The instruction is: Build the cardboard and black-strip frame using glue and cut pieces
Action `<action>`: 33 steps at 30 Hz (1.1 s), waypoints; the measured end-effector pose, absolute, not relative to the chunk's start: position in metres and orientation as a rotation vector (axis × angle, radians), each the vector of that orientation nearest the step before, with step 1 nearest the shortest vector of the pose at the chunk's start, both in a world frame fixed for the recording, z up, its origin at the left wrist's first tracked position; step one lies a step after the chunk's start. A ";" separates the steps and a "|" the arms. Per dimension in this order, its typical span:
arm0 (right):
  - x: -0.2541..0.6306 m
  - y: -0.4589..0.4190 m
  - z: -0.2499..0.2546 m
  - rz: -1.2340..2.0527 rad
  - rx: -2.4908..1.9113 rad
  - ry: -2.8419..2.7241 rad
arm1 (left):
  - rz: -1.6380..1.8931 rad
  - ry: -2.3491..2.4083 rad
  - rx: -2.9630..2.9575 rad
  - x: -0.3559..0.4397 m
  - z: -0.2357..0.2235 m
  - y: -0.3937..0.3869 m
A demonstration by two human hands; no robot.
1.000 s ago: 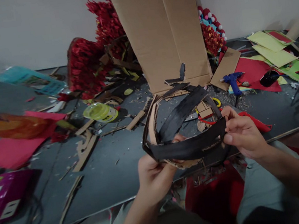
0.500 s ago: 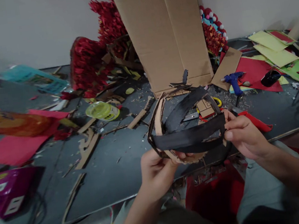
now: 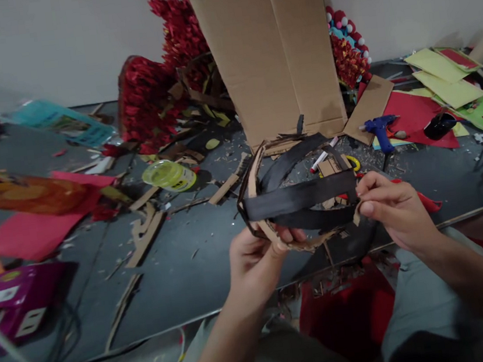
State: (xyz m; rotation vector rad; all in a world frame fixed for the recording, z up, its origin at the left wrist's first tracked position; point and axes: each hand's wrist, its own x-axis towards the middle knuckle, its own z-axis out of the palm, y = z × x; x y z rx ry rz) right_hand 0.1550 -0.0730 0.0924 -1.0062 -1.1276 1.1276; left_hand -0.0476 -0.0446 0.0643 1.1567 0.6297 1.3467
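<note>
Between my hands is a cage-like frame of black cardboard strips (image 3: 300, 195), with bare brown cardboard on some inner faces. My left hand (image 3: 258, 261) is closed round its lower left rim, thumb on the outside. At the right end, my right hand (image 3: 390, 209) pinches the tip of a strip between thumb and fingers. The frame is held above the table's front edge. Through its gaps I see a marker (image 3: 324, 156), a small piece of brown cardboard (image 3: 330, 167) and a yellow scissor handle (image 3: 355, 161).
A tall cardboard panel (image 3: 283, 52) stands behind. To the right lie a blue glue gun (image 3: 380, 128), a black cup (image 3: 439, 126) and coloured paper (image 3: 444, 79). Leftward are a yellow-green jar (image 3: 168, 176), cardboard scraps (image 3: 149, 236), a water bottle (image 3: 62, 123) and a purple box (image 3: 23, 302).
The frame has tilted in my hands, so its lower strips show wider gaps. My right hand has shifted slightly, and the marker has come into sight through the frame.
</note>
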 end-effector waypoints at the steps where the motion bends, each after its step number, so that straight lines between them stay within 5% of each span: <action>1: 0.155 -0.072 0.092 1.129 -1.006 -1.112 | 1.353 0.639 1.128 -0.048 0.065 -0.044; 24: 0.159 -0.072 0.090 1.034 -0.955 -1.106 | 1.402 0.720 1.064 -0.047 0.070 -0.045; 33: 0.161 -0.067 0.094 1.544 -0.749 -0.860 | 1.444 0.662 0.919 -0.044 0.076 -0.040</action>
